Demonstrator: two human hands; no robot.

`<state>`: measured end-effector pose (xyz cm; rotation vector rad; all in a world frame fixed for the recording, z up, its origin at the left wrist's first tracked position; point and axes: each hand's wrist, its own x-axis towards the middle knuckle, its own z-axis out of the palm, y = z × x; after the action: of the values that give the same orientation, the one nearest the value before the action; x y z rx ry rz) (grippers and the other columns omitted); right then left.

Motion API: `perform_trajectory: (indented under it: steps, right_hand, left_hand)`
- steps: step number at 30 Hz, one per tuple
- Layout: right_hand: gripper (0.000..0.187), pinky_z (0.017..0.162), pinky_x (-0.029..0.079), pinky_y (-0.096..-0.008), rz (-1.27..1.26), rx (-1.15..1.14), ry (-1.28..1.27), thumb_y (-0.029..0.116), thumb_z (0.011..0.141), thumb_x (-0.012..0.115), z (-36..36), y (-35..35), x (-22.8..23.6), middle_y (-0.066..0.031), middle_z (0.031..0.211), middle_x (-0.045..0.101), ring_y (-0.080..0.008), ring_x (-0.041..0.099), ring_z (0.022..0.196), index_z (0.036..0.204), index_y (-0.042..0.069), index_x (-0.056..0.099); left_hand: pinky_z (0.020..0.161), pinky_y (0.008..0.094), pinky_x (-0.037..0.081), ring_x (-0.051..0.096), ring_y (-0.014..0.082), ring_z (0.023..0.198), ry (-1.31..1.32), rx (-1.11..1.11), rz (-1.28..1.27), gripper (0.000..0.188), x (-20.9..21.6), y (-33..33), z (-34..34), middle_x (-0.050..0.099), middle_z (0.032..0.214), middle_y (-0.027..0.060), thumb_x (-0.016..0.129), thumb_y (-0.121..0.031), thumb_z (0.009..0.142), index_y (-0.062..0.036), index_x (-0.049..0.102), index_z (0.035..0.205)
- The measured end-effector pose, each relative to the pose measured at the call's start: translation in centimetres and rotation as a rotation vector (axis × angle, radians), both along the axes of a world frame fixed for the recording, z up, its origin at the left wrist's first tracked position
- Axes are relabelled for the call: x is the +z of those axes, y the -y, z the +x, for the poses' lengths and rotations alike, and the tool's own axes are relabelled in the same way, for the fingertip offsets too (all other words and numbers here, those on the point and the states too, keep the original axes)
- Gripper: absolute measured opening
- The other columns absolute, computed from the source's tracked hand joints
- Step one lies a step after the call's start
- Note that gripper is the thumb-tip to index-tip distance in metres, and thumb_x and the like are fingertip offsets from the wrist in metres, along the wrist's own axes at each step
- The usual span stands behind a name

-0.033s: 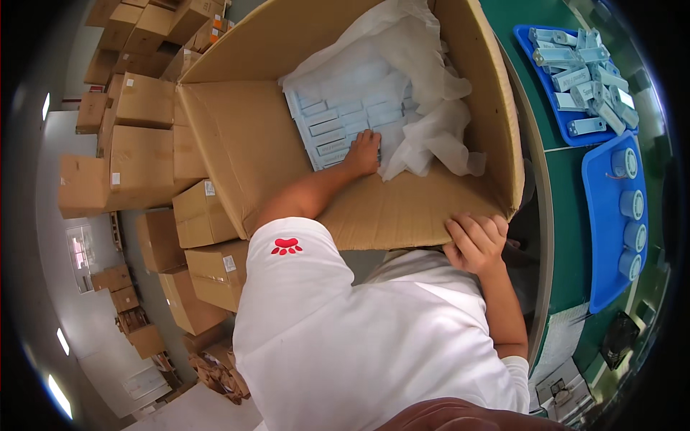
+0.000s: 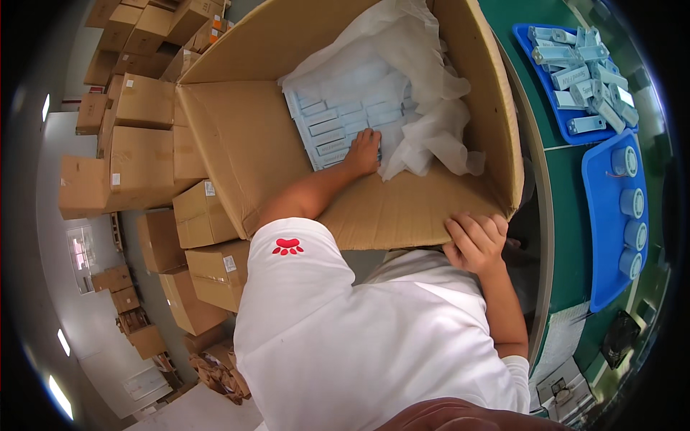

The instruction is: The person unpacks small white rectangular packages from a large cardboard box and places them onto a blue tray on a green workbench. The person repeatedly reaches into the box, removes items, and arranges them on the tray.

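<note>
A large open cardboard box (image 2: pixel 241 133) stands in front of me. Inside lie several rows of small pale-blue and white oblong pieces (image 2: pixel 330 135), stacked side by side. A crumpled sheet of translucent white wrapping (image 2: pixel 431 136) covers their far and right part. My left hand (image 2: pixel 364 153) reaches down into the box at the near end of the rows, fingers bent over the pieces. Its fingertips are partly hidden, so whatever they grip does not show. Around the box's near edge, by the right corner, the fingers of my right hand (image 2: pixel 477 241) are wrapped.
To the right runs a green worktop (image 2: pixel 564 187). On it a blue tray (image 2: pixel 544 86) holds a heap of pale-blue oblong pieces; a second blue tray (image 2: pixel 604 269) carries several round white parts (image 2: pixel 632 203). Stacked cardboard boxes (image 2: pixel 144 161) crowd the left side.
</note>
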<state>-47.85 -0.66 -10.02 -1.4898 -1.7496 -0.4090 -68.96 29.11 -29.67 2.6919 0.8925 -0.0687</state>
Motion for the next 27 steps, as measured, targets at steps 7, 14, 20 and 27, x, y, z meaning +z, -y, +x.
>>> perform_trajectory:
  steps: [7, 14, 20, 27]
  right_hand:
    - [0.029, 0.076, 0.042, -0.0335, 0.006, 0.017, 0.027, 0.021, 0.071, 0.07, 0.1, 0.9, -0.6, -0.0026, 0.098, 0.072, -0.0174, 0.066, 0.085, 0.098, 0.011, 0.075]
    - [0.029, 0.075, 0.042, -0.0331, 0.021, 0.039, 0.027, 0.023, 0.074, 0.07, 0.2, 1.1, -0.9, -0.0025, 0.098, 0.072, -0.0167, 0.066, 0.085, 0.1, 0.011, 0.075]
    - [0.028, 0.075, 0.042, -0.0331, 0.01, 0.029, 0.034, 0.023, 0.076, 0.069, 0.3, 1.1, -1.0, -0.0028, 0.099, 0.072, -0.0169, 0.067, 0.085, 0.101, 0.011, 0.075]
    - [0.028, 0.073, 0.043, -0.0327, 0.008, 0.024, 0.029, 0.024, 0.076, 0.07, 0.1, 0.6, -0.7, -0.003, 0.099, 0.073, -0.0168, 0.067, 0.085, 0.1, 0.012, 0.075]
  left_hand:
    - [0.101, 0.0487, 0.052, 0.063, 0.0478, 0.111, -0.15, 0.084, -0.235, 0.083, -4.8, -3.8, 0.2, 0.064, 0.122, 0.0294, 0.086, -0.032, 0.072, 0.0005, 0.047, 0.137]
    - [0.099, 0.0469, 0.055, 0.068, 0.0441, 0.113, -0.361, 0.143, -0.473, 0.095, -4.9, -6.1, -1.1, 0.069, 0.126, 0.0291, 0.088, -0.06, 0.065, 0.0095, 0.064, 0.125]
    - [0.098, 0.0419, 0.056, 0.069, 0.0353, 0.115, -0.804, 0.06, -0.439, 0.088, 3.6, -8.2, -1.8, 0.072, 0.123, 0.0242, 0.094, -0.05, 0.057, 0.0082, 0.072, 0.119]
    - [0.096, 0.0425, 0.058, 0.071, 0.0347, 0.112, -0.192, 0.683, -0.081, 0.073, 4.0, -17.3, -8.7, 0.073, 0.121, 0.0223, 0.09, -0.045, 0.062, 0.0009, 0.074, 0.116]
